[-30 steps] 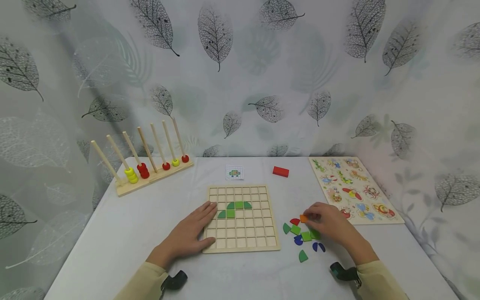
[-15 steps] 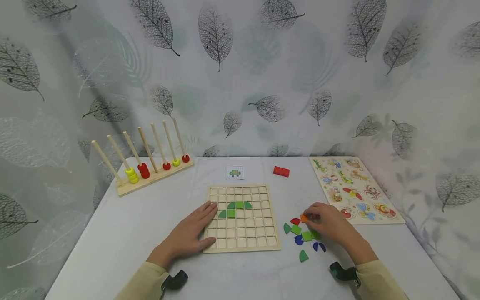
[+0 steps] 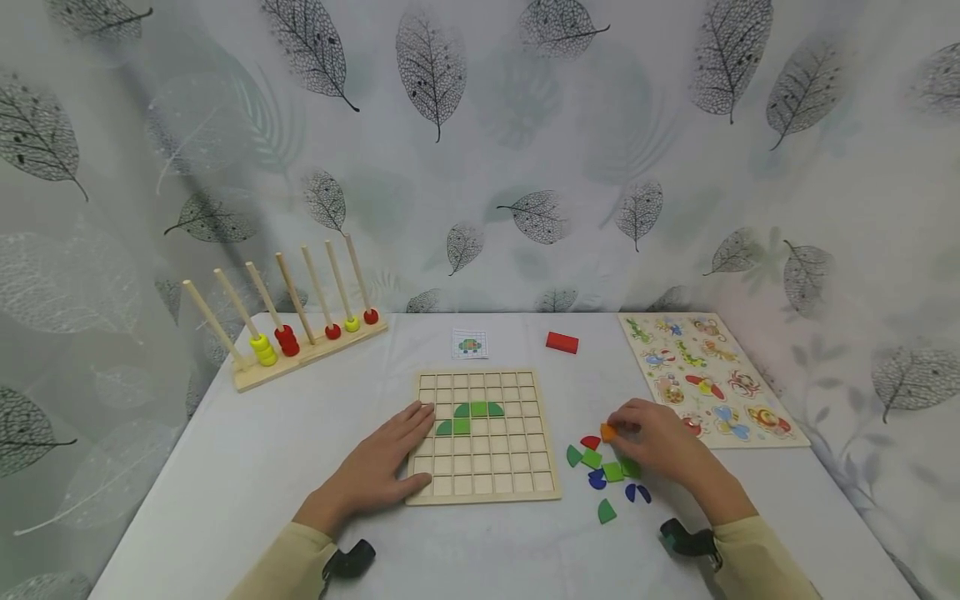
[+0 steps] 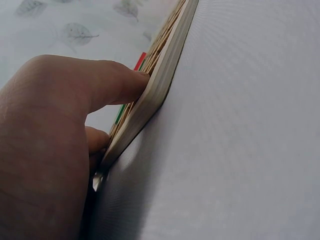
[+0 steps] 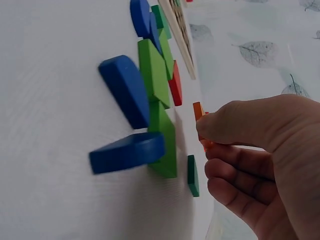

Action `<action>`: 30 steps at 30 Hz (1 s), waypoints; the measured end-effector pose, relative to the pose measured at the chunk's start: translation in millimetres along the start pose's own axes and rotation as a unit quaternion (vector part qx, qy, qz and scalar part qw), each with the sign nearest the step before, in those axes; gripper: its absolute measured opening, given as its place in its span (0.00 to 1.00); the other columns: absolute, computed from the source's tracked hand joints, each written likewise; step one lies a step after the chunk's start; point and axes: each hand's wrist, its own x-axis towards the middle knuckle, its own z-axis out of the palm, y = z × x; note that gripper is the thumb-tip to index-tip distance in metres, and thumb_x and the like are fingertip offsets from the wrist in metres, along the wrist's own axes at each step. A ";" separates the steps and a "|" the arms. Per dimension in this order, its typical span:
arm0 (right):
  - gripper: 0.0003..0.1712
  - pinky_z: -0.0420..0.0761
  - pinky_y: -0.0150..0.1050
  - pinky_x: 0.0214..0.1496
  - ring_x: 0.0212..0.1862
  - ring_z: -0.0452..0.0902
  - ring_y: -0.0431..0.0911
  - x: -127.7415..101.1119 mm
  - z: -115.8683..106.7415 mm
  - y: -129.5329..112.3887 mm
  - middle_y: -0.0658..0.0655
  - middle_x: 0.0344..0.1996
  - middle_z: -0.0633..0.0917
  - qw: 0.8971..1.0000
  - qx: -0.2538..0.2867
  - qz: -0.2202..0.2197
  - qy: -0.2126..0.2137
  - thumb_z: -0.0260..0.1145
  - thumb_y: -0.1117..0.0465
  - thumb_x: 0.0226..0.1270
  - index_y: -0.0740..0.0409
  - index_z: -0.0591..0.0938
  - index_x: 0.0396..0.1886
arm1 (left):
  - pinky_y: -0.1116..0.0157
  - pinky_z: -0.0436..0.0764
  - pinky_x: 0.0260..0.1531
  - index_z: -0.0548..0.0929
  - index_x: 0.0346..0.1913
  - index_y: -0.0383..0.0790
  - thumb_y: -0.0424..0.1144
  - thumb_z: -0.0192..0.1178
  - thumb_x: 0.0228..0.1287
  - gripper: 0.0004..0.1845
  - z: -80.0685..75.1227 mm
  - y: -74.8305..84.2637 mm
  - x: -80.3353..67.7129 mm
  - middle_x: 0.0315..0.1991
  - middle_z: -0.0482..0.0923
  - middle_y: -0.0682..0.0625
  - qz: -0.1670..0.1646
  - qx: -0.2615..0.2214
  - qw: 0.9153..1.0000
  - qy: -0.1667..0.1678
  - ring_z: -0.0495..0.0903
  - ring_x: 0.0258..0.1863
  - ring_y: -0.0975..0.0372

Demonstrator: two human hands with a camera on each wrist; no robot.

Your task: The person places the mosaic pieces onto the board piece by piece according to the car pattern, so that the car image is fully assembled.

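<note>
Orange tile (image 3: 607, 432) sits pinched in the right hand (image 3: 662, 437), right of the board (image 3: 483, 465), the left hand (image 3: 381, 463) outstretched on its left edge; a loosened pinch could drop the tile among nearby pieces (image 3: 612, 472).

The grid board (image 3: 502, 463) and peg abacus (image 3: 307, 357) look like bare matt wood, the beads (image 3: 287, 341) glossy, the half-round blue pieces (image 5: 125, 90) smooth and painted, the tablecloth (image 3: 480, 554) matt fabric, the picture card (image 3: 469, 344) papery.

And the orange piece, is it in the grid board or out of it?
Out of it. The right hand pinches the orange piece to the right of the grid board.
</note>
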 end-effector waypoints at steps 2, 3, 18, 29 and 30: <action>0.14 0.89 0.50 0.53 0.47 0.84 0.46 1.2 -1.6 -0.4 0.47 0.45 0.88 1.000 0.003 -0.007 0.006 0.82 0.60 0.66 0.52 0.92 0.50 | 0.47 0.62 0.80 0.61 0.86 0.37 0.61 0.61 0.73 0.48 0.4 -0.6 -0.3 0.87 0.55 0.48 0.002 0.001 1.000 0.002 0.50 0.87 0.54; 0.14 0.89 0.49 0.52 0.46 0.83 0.46 1.8 -2.3 -0.7 0.47 0.45 0.88 1.000 0.005 -0.011 0.009 0.82 0.61 0.66 0.53 0.92 0.50 | 0.47 0.62 0.80 0.61 0.86 0.37 0.61 0.61 0.73 0.48 0.6 -0.8 -0.4 0.87 0.55 0.48 0.003 0.001 1.000 0.003 0.50 0.87 0.54; 0.12 0.88 0.42 0.46 0.43 0.81 0.45 8.1 -7.9 -16.0 0.45 0.44 0.87 0.999 0.005 -0.038 0.038 0.81 0.61 0.66 0.49 0.92 0.48 | 0.47 0.61 0.80 0.61 0.86 0.38 0.62 0.61 0.73 0.48 1.0 -0.6 0.4 0.87 0.54 0.50 -0.003 0.001 1.000 -0.001 0.49 0.87 0.54; 0.12 0.89 0.46 0.48 0.45 0.82 0.45 16.8 -9.7 -33.0 0.44 0.45 0.87 0.996 0.022 -0.069 0.045 0.81 0.61 0.67 0.48 0.92 0.49 | 0.46 0.62 0.79 0.62 0.86 0.36 0.60 0.61 0.73 0.48 -0.5 1.4 0.1 0.87 0.55 0.48 -0.002 -0.006 1.000 -0.002 0.50 0.86 0.52; 0.12 0.89 0.45 0.47 0.45 0.82 0.44 17.7 -9.3 -34.2 0.43 0.44 0.87 0.996 0.022 -0.073 0.048 0.81 0.61 0.67 0.49 0.92 0.49 | 0.46 0.62 0.80 0.62 0.86 0.36 0.60 0.61 0.73 0.48 -0.6 1.6 0.1 0.87 0.55 0.48 -0.002 -0.005 1.000 -0.003 0.50 0.86 0.52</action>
